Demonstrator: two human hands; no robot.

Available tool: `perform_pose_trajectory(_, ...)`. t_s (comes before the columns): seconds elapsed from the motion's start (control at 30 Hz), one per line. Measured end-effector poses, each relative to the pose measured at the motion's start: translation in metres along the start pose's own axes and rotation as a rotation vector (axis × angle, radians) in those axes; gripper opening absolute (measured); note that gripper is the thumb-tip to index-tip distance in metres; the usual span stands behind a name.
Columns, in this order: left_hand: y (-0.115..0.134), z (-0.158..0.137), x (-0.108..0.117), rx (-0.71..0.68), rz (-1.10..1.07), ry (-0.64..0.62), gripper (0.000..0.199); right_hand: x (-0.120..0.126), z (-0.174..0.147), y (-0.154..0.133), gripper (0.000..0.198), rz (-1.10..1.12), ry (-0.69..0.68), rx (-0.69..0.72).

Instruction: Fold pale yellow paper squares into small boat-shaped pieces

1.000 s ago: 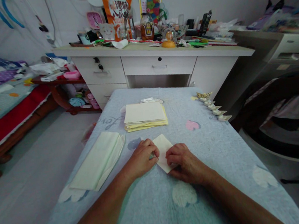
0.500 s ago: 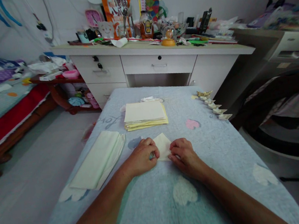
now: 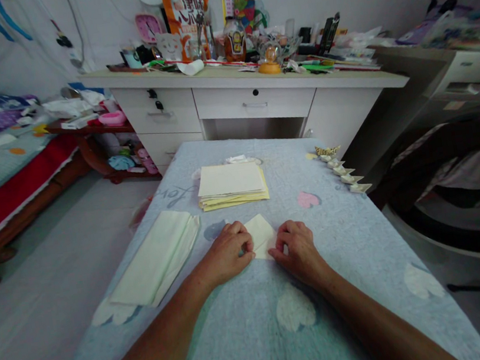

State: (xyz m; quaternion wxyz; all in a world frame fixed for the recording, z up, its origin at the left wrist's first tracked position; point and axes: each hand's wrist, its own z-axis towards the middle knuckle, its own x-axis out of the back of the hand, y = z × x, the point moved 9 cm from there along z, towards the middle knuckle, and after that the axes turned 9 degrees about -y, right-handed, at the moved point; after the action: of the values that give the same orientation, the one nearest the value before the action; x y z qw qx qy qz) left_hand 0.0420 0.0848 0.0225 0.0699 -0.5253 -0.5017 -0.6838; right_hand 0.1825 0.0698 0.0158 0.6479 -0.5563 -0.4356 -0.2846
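A small piece of folded cream paper (image 3: 261,232) lies on the cloth-covered table between my hands, one corner pointing away from me and a crease line across it. My left hand (image 3: 232,248) is closed at its left edge, fingertips and thumb together on the paper. My right hand (image 3: 298,250) has curled fingers, with the thumb and index finger at the paper's lower right corner. Beyond them sits a stack of cream and yellow paper sheets (image 3: 231,180). Left of my left hand lies a larger folded pale sheet (image 3: 155,257).
Several small folded paper boats (image 3: 349,179) stand in a row along the right edge of the table (image 3: 353,319). Behind it is a white desk (image 3: 255,97) crowded with jars and packets. A washing machine (image 3: 455,90) stands to the right, a bed (image 3: 2,172) to the left.
My right hand has shifted slightly to the right, its fingers lifting off the paper's right side, so more of the paper shows. My left hand has barely moved.
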Motion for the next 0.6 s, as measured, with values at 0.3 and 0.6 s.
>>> perform_pose_trajectory(0.3, -0.0005, 0.0002, -0.0001, -0.003, -0.027, -0.004, 0.007, 0.0025, -0.0021, -0.0027, 0.015, -0.012, 0.014, -0.024)
perform_pose_trajectory(0.6, 0.0008, 0.0012, 0.0005, 0.009, -0.03, -0.013, 0.009, 0.0022, -0.001, -0.0017, 0.018, 0.013, 0.032, -0.032)
